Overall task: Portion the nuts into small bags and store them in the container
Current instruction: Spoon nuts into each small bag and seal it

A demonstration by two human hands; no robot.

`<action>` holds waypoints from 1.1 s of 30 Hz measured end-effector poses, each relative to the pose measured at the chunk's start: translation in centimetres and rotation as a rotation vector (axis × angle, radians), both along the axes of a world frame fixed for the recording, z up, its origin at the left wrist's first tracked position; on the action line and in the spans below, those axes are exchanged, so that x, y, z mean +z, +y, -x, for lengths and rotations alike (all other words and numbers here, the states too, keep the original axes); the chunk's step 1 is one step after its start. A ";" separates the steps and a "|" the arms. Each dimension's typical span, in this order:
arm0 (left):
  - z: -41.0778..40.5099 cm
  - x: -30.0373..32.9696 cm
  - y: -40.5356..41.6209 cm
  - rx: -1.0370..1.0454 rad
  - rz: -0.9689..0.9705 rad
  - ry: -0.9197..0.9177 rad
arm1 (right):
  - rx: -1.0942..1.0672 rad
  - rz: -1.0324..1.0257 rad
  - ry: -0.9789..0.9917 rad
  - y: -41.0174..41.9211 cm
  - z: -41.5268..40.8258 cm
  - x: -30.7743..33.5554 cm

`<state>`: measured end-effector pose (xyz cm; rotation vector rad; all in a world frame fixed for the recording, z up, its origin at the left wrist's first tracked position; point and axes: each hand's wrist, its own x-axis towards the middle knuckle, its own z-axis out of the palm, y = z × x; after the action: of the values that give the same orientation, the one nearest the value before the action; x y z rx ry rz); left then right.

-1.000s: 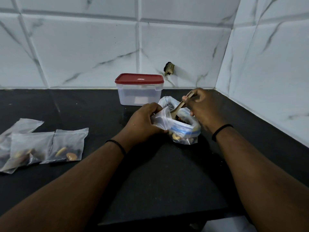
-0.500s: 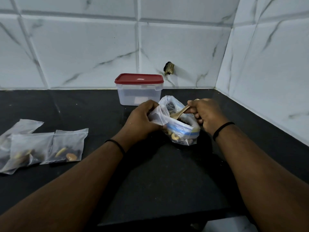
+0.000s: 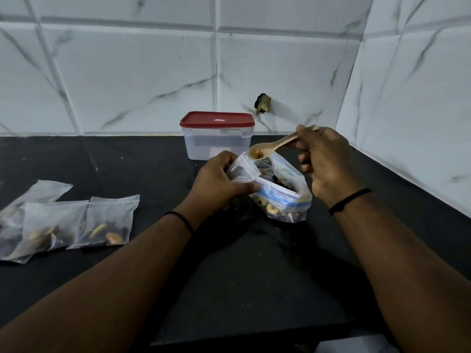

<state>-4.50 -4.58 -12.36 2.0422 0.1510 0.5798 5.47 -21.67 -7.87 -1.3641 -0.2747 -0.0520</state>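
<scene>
A red-lidded plastic container (image 3: 217,138) stands shut at the back of the black surface (image 3: 254,276); its contents cannot be made out. Beside it a large zip bag (image 3: 283,192) holds mixed nuts, and three filled small bags (image 3: 63,222) lie at far left. The left hand (image 3: 216,184) pinches an open small bag (image 3: 240,169) with curled fingers. The right hand (image 3: 323,161) grips a wooden spoon (image 3: 272,147), its bowl carrying nuts just above the small bag's mouth; half a second ago the bowl was down in the large bag.
</scene>
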 end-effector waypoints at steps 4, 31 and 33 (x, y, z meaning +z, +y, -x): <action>-0.1 -0.2 0.0 -0.001 0.036 -0.055 | 0.136 0.155 -0.385 0.3 2.1 0.6; 0.6 0.1 -1.9 -0.137 -0.197 0.016 | -0.080 0.701 -0.530 -0.5 -2.0 -1.1; 0.6 0.1 -1.9 -0.139 -0.201 0.021 | -0.058 0.661 -0.405 -0.4 -2.5 -1.4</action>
<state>-5.07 -6.52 -12.26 2.2330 -0.0393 0.5035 7.96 -22.09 -9.29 -2.0176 -0.6302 -0.3098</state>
